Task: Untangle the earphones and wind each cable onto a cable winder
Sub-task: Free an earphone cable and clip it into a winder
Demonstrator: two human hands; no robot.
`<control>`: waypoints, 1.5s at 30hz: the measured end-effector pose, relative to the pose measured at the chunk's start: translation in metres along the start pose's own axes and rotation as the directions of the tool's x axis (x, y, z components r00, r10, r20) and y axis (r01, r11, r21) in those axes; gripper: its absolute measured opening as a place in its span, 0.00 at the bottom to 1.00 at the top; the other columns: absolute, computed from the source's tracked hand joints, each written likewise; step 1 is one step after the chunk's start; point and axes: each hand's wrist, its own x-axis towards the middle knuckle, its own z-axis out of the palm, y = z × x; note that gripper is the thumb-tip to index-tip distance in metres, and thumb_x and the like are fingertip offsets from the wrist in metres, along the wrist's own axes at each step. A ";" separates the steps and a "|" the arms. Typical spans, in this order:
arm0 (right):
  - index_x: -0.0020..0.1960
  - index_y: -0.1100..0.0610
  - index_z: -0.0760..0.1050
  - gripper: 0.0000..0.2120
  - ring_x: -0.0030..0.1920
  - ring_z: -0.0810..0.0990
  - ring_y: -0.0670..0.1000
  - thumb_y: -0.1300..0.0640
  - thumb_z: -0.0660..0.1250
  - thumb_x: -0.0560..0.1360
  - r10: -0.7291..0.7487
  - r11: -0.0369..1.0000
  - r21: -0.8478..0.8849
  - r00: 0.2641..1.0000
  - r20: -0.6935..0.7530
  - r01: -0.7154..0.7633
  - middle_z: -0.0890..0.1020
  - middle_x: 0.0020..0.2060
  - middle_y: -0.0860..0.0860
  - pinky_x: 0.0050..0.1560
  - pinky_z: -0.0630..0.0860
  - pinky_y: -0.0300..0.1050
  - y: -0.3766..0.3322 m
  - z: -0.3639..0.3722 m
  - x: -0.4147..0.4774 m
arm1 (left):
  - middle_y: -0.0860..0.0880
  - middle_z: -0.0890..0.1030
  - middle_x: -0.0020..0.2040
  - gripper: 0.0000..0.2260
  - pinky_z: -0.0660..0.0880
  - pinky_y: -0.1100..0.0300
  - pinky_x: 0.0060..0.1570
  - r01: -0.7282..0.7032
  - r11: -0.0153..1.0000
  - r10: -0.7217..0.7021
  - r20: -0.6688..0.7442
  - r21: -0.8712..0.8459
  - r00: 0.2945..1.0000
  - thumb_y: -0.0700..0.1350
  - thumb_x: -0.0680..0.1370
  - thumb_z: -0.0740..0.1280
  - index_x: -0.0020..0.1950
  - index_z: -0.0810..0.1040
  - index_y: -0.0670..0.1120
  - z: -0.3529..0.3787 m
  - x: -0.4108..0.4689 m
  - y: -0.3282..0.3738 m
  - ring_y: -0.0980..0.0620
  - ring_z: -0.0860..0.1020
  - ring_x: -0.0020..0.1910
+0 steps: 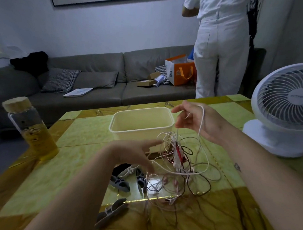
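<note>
Across the green-and-gold marbled table (87, 129), the tangle of earphones (178, 161) is hanging and pooling just in front of a cream plastic tub (141, 130), with white, dark and reddish cords knotted together and its lower loops trailing on the tabletop. The right hand (197, 120) is lifting a white cable (201, 127) out of the tangle, thumb and forefinger pinching it while a loop is running over the back of the hand and down into the knot. The left hand (137, 152) is reaching into the near side of the tangle with fingers curved. They are blurred, so I cannot tell whether they are closing on any cord. Beneath that wrist, several cable winders (120, 181) are lying on the table, grey and white, and one more grey winder (111, 212) is lying nearer the table's front edge. A cork-stoppered bottle (32, 127) of yellow liquid is standing at the left, and a white desk fan (284, 106) at the right. Behind the table a grey sofa (100, 77) is running along the wall, where a person in white clothes (219, 48) is standing, facing away.
</note>
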 end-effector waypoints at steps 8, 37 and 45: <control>0.48 0.58 0.78 0.14 0.37 0.79 0.48 0.57 0.55 0.82 -0.056 0.989 -0.134 0.998 0.033 0.060 0.80 0.30 0.50 0.44 0.76 0.41 0.004 -0.003 -0.002 | 0.48 0.64 0.74 0.34 0.67 0.54 0.67 -0.140 0.920 0.037 -0.274 -0.365 0.961 0.57 0.74 0.70 0.76 0.60 0.55 0.022 0.022 0.006 0.50 0.65 0.71; 0.59 0.49 0.73 0.14 0.49 0.80 0.47 0.58 0.69 0.75 0.055 0.818 -0.558 0.986 -0.160 -0.136 0.78 0.53 0.45 0.53 0.79 0.47 0.058 -0.015 -0.010 | 0.44 0.83 0.43 0.04 0.81 0.59 0.38 -0.476 0.196 -0.193 -0.509 -0.858 0.839 0.37 0.78 0.63 0.51 0.77 0.42 0.026 0.052 -0.001 0.52 0.83 0.37; 0.64 0.45 0.71 0.17 0.48 0.81 0.46 0.47 0.67 0.76 0.014 0.884 -0.452 0.972 -0.234 -0.121 0.79 0.51 0.46 0.51 0.77 0.46 0.056 -0.011 -0.003 | 0.45 0.83 0.43 0.05 0.79 0.59 0.44 -0.522 0.100 -0.017 -0.526 -0.847 0.850 0.38 0.79 0.63 0.51 0.77 0.41 0.025 0.050 0.016 0.52 0.82 0.40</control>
